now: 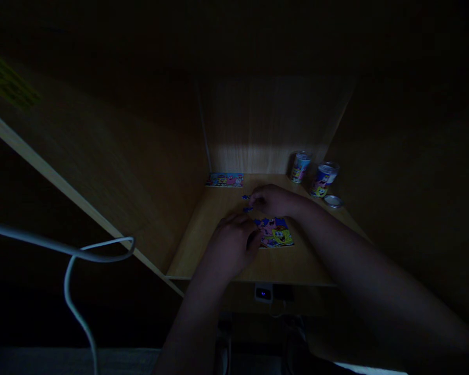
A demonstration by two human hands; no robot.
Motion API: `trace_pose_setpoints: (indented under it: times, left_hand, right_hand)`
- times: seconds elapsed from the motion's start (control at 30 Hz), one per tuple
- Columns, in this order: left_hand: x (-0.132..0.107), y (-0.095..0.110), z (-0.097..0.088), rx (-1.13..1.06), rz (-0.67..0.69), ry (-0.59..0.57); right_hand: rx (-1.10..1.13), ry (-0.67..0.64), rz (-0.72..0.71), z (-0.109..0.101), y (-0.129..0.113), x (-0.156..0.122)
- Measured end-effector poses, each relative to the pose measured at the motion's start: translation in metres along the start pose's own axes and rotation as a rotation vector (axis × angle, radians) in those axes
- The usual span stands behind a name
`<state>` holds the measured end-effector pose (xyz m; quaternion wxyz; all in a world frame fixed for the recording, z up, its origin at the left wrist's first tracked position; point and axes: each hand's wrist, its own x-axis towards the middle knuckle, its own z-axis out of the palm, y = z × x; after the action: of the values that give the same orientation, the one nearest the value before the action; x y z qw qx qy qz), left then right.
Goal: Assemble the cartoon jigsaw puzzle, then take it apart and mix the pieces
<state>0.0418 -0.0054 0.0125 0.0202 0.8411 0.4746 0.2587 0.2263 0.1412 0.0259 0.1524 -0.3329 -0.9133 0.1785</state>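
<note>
A partly assembled jigsaw puzzle (276, 233) with yellow and pink cartoon figures lies flat on the wooden shelf. Against its left edge rests my left hand (234, 237), fingers bent and thumb held apart, with nothing visible in it. My right hand (273, 200) is just beyond the puzzle's far edge, its fingers closed in a pinch. What the pinch holds, if anything, is too dark and small to see. Close to the right fingertips lie a loose blue puzzle piece (246, 197) and a second puzzle piece (248, 210).
At the back left lies a cartoon picture strip (224, 180). Two clear-topped printed cans, a smaller can (300, 167) and a larger can (323, 179), stand back right beside a round lid (333, 201). A white cable (72, 291) hangs at left. Wooden panels enclose the shelf.
</note>
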Motion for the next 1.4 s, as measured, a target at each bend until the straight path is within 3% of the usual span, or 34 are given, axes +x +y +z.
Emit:
trace_pose_setpoints:
  times: [0.13, 0.57, 0.83, 1.03, 1.4]
  left_hand:
    - [0.000, 0.000, 0.000, 0.003, -0.001, 0.000]
    - [0.000, 0.000, -0.001, -0.006, 0.017, -0.006]
    - [-0.001, -0.001, 0.002, -0.117, -0.013, -0.013]
    - [-0.002, -0.001, 0.004, -0.143, -0.006, -0.044]
    - [-0.003, -0.005, 0.007, -0.127, 0.049, -0.046]
  right_hand:
    - [0.043, -0.014, -0.098, 0.005, -0.004, 0.003]
    - [0.032, -0.037, -0.180, 0.012, -0.003, 0.006]
    - [0.016, 0.033, -0.133, 0.009, -0.007, 0.003]
    - [-0.085, -0.048, 0.057, -0.001, -0.009, 0.001]
    - [0.052, -0.167, 0.086, 0.001, -0.015, 0.000]
